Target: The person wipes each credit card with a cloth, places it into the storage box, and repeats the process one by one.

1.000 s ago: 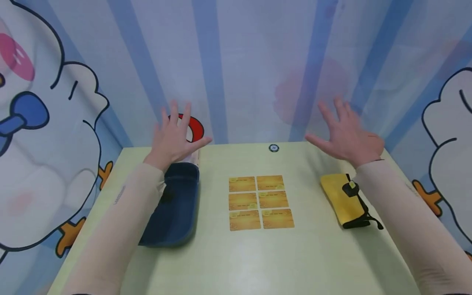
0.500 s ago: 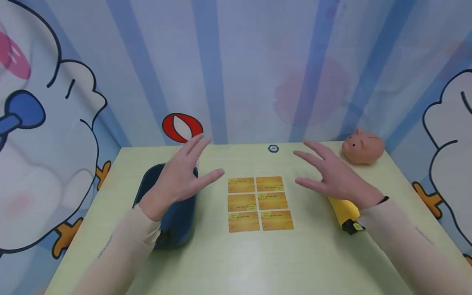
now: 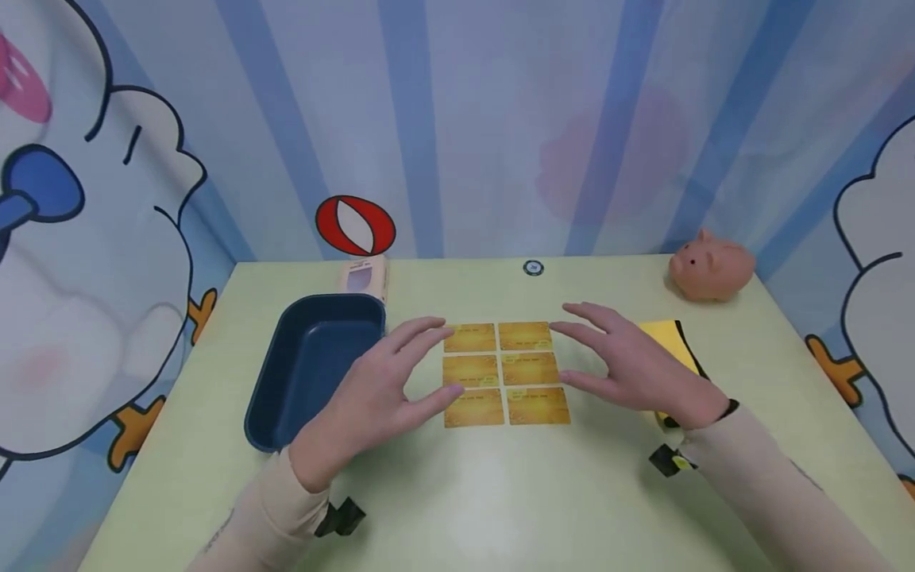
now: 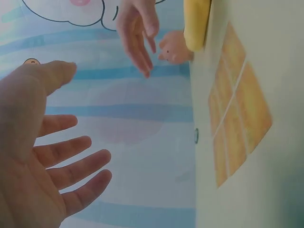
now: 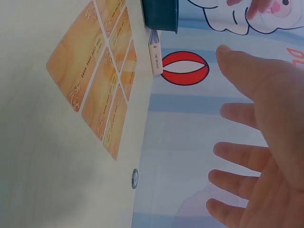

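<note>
Head view: six golden rectangular cards (image 3: 529,369) lie flat at centre, between the left hand (image 3: 379,393) and the right hand (image 3: 629,357), both spread; each card would likely lift best by an edge. A dark-blue rectangular tray (image 3: 266,367) stands left; the right hand partly hides a yellow, black-edged pouch (image 3: 666,340). Left wrist: left hand holds nothing. Right wrist: right hand likewise.

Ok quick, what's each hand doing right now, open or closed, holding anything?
Left hand: open, fingers apart, holding nothing.
Right hand: open, fingers apart, holding nothing.
</note>
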{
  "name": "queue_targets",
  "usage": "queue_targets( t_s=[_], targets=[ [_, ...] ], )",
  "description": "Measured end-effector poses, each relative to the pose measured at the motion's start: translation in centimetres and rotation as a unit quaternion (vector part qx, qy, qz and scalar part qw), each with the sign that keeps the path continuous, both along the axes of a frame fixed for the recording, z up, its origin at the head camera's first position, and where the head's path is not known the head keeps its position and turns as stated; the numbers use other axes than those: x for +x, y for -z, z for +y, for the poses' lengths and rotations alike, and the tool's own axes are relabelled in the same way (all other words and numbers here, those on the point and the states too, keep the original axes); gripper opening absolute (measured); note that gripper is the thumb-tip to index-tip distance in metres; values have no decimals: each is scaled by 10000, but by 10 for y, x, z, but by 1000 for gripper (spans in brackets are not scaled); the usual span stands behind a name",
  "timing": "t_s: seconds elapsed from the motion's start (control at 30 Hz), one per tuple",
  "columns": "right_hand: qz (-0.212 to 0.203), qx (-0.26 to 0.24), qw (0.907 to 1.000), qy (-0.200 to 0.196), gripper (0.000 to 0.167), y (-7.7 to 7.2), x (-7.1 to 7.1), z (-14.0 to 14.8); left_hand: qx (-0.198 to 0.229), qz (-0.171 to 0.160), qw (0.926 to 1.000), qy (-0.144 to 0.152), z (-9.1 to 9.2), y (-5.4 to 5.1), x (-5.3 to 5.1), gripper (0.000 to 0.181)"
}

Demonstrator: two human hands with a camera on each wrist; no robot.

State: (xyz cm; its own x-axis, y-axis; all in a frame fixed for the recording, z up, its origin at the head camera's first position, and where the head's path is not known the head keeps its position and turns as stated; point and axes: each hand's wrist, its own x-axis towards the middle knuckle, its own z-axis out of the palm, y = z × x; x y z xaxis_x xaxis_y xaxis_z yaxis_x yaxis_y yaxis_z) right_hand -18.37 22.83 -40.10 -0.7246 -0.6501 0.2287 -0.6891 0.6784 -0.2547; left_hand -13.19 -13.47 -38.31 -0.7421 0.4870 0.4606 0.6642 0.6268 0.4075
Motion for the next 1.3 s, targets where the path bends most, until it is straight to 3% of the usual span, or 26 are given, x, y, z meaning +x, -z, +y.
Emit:
queue_targets(
  t_s=[0.17, 0.3, 0.6, 0.77, 0.93, 1.07, 1.3],
  targets=[
    [87, -90, 9998, 184, 66, 3, -1, 5, 70, -80, 9997, 205, 8, 17, 8, 52],
    [-29, -119, 9989, 447, 65, 7, 2, 13, 99, -426, 9987, 257, 16, 33, 13, 40],
    [-151, 85, 9920, 1254, 70, 19, 6, 37, -146, -1277, 9915, -220, 30, 66, 10, 38],
    [-676, 355, 9775, 1965, 85, 28, 4, 54, -211, -1479, 9872, -557, 31, 79, 5, 39],
    [-1530, 416, 9524, 2604, 100, 44, -1, 67, -252, -1503, 9858, -699, 29, 88, 0, 36],
    [-2017, 364, 9350, 2896, 105, 54, -2, 70, -288, -1393, 9867, -781, 27, 92, -5, 36],
    [-2026, 377, 9318, 2988, 104, 60, 0, 67, -339, -1471, 9848, -860, 22, 96, -7, 38]
  ],
)
